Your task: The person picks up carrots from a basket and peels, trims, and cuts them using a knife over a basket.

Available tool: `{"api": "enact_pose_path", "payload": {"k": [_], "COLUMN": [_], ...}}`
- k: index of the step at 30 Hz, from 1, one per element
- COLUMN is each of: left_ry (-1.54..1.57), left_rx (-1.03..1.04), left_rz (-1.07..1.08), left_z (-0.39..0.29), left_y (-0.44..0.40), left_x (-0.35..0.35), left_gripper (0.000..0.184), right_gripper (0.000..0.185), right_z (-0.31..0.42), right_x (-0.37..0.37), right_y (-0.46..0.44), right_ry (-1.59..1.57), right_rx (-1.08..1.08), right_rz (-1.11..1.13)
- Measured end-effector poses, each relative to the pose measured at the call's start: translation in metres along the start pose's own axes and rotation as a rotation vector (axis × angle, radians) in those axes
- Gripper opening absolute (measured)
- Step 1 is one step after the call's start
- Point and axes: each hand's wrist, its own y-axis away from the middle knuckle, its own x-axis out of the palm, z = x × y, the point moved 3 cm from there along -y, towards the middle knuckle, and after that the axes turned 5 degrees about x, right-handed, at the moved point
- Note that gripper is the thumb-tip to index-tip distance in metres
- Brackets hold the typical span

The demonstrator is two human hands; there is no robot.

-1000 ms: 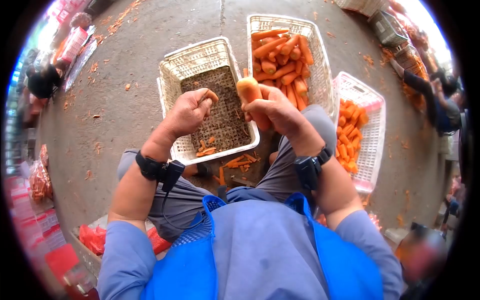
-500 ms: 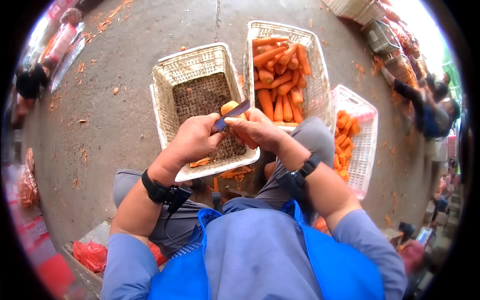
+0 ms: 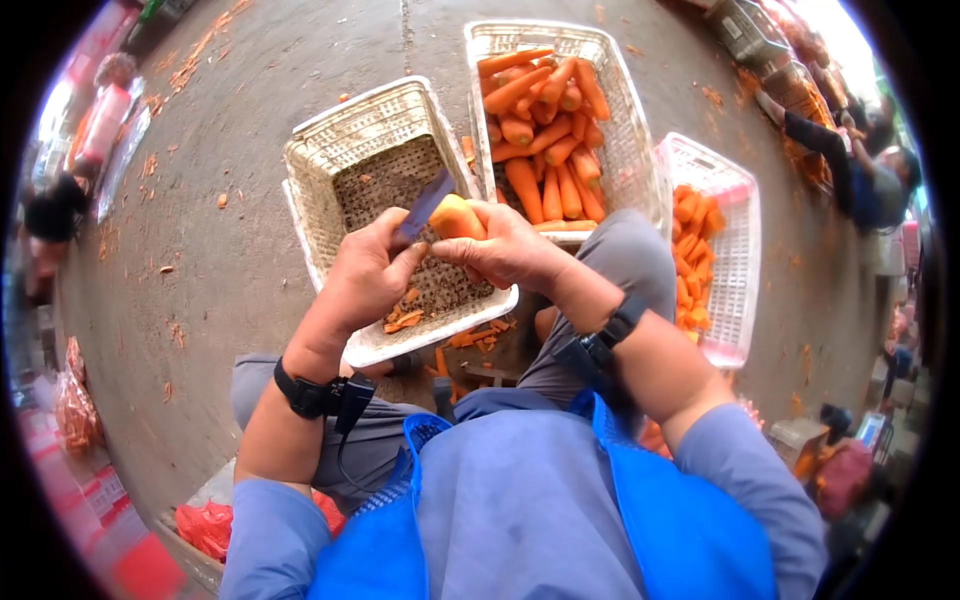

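My left hand [image 3: 367,268] is closed around a knife; its dark, broad blade [image 3: 430,203] points up and to the right. My right hand [image 3: 512,243] grips a carrot, whose pale yellow-orange end [image 3: 457,218] sticks out just right of the blade. Both hands are above a dirty white plastic crate [image 3: 362,118], with the fingertips close together. Orange carrot scraps [image 3: 403,320] lie in the near end of that crate. My right fingers hide much of the carrot, and the knife handle is mostly covered by my left hand.
Whole carrots [image 3: 545,130] fill a second crate [image 3: 625,95] to the right. Farther right, a white basket [image 3: 735,270] holds cut carrot pieces [image 3: 692,250]. Peelings are scattered over the concrete floor [image 3: 230,150]. A person [image 3: 870,175] sits at the far right; a red bag [image 3: 205,528] lies lower left.
The knife blade has swung more upright and moved left, off the carrot's top. The carrot's pale end now shows more fully. The whole view has shifted slightly.
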Motion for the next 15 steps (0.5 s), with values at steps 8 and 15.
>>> {"api": "enact_pose_path", "payload": {"k": [8, 15], "left_ry": [-0.008, -0.259], "left_rx": [0.102, 0.263], "left_rz": [-0.037, -0.143], "left_z": [0.016, 0.009], "left_y": [0.005, 0.003], "left_x": [-0.001, 0.003], "left_gripper": [0.008, 0.015], "right_gripper": [0.037, 0.034], "right_z": [0.005, 0.003], "right_x": [0.003, 0.006], "right_y": [0.003, 0.0], "right_ry": [0.064, 0.034], "right_rx": [-0.015, -0.029], "right_rz": [-0.008, -0.008]}}
